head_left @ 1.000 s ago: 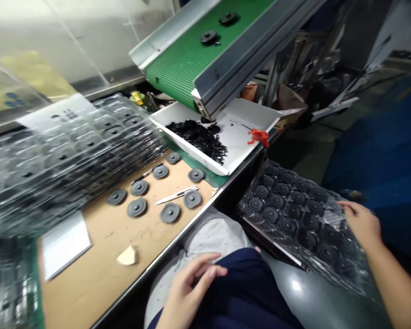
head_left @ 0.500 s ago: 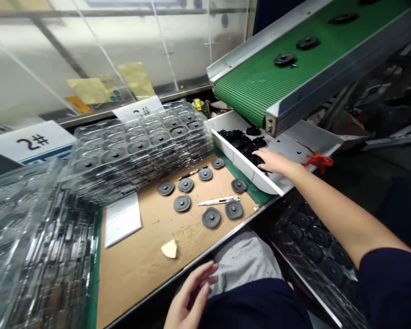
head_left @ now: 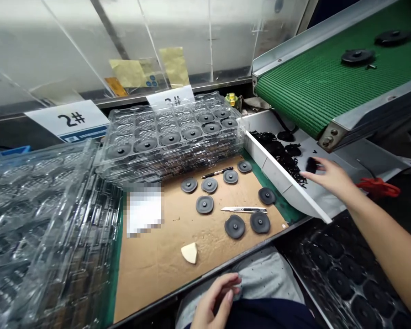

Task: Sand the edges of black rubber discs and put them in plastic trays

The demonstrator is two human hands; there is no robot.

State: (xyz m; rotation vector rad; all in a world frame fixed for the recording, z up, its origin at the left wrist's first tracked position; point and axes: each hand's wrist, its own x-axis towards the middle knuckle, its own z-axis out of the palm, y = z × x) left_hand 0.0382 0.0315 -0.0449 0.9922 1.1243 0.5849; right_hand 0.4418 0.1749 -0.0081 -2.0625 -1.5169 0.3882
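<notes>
R hand at blk scraps, white tray

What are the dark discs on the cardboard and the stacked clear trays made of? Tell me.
The dark discs look like moulded rubber or similar elastomer: matte, dark grey, with soft-looking rounded edges. The stacked trays look like thin thermoformed plastic: transparent, glossy, with pressed pockets.

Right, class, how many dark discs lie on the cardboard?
8 discs on the cardboard: four along the back, one in front of them, one by the right edge, two below the utility knife.
</notes>
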